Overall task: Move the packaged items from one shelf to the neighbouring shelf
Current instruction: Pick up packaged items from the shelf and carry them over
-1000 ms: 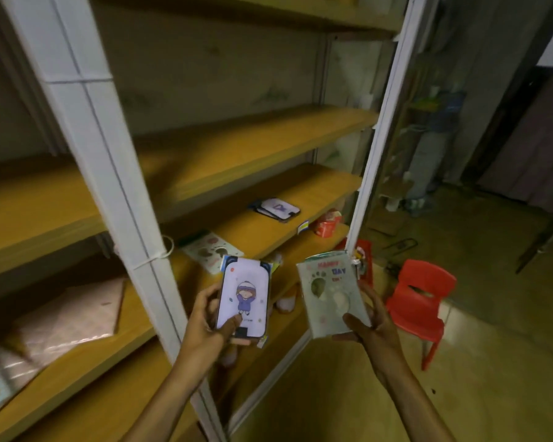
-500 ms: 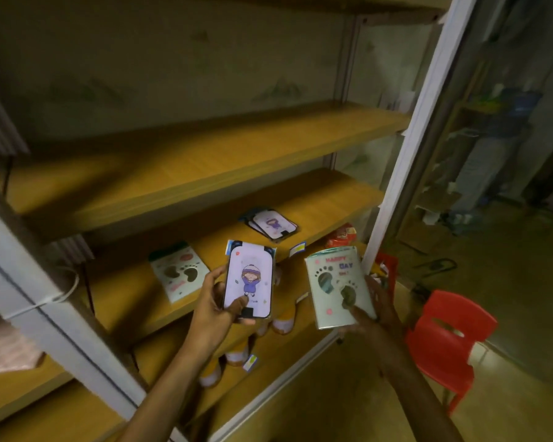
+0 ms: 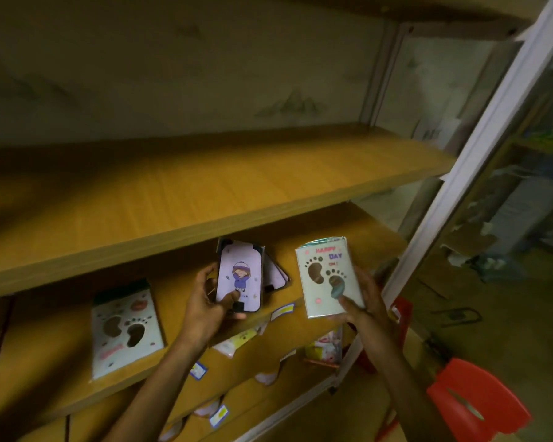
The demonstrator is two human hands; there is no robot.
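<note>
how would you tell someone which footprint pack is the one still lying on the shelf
Find the lower wooden shelf under the long bare one. At its left lies a flat pale pack with two dark footprints, nobody touching it. The similar footprint pack is held upright in the right hand, well to the right.

A red plastic chair (image 3: 473,406) stands on the floor at lower right; a white upright post (image 3: 479,148) — slanted — crosses the frame's right.

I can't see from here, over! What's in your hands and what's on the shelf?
Left hand holds cartoon-girl pack. Right hand holds footprint pack. Same kinds already lie on the shelf behind. Nothing in the way.
</note>
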